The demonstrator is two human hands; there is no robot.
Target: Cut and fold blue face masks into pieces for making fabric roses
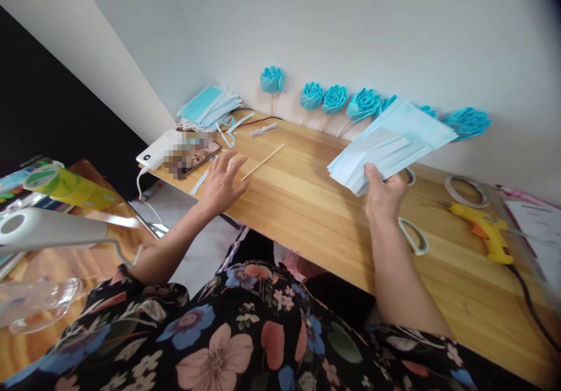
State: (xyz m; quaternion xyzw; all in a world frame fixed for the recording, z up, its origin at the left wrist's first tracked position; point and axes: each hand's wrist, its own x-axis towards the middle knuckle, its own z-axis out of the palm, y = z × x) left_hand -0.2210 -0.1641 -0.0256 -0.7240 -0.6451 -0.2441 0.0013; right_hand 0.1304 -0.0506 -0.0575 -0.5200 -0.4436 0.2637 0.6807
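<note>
My right hand (385,192) is closed on a fanned stack of pale blue and white mask sheets (394,139), thumb on top, raised above the right half of the table. Fingers spread and with nothing in them, my left hand (223,183) hovers by the table's left front edge. Just right of it lies a thin wooden stick (263,162). Cut pale strips (228,134) are strewn beyond that hand, close to a phone (197,156). Scissors lie partly hidden behind my right wrist, one handle loop (414,237) showing.
Several blue mask roses on sticks (334,99) lean along the wall. A pile of masks (210,107) and a white power bank (160,147) are at the left. To the right sit a tape roll (466,191) and a yellow glue gun (480,227) with its black cord.
</note>
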